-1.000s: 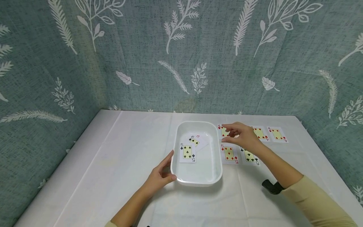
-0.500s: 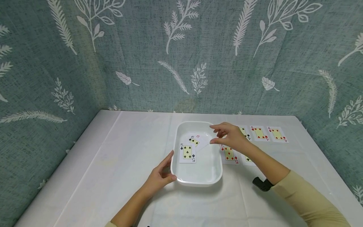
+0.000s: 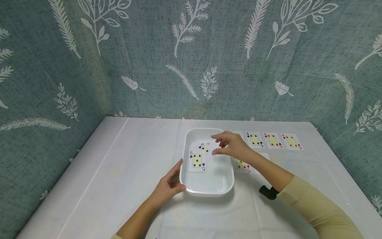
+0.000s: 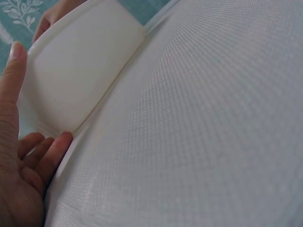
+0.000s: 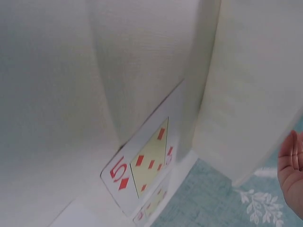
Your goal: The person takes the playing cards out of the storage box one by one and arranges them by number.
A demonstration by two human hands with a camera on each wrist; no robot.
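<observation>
My left hand (image 3: 167,186) grips the near left corner of a white tray (image 3: 209,189). In the left wrist view its thumb lies at the rim and its fingers curl low against the wall. Inside the tray lie a five of spades (image 3: 197,162), a partly covered six of spades (image 3: 204,148) and a red six (image 3: 209,144). Over the tray's right side hangs my right hand (image 3: 231,144), thumb and forefinger spread apart with nothing visible between them. A five of diamonds (image 5: 147,161) lies just outside the tray's right wall.
To the tray's right, several playing cards lie in two rows, with a four of spades (image 3: 255,140) in the back row. My right forearm partly covers the front row. A leaf-patterned cloth (image 3: 191,66) hangs behind the table.
My right hand has moved left, from above the cards on the table to over the tray, uncovering the back-row cards. The left hand and the tray have stayed in place.
</observation>
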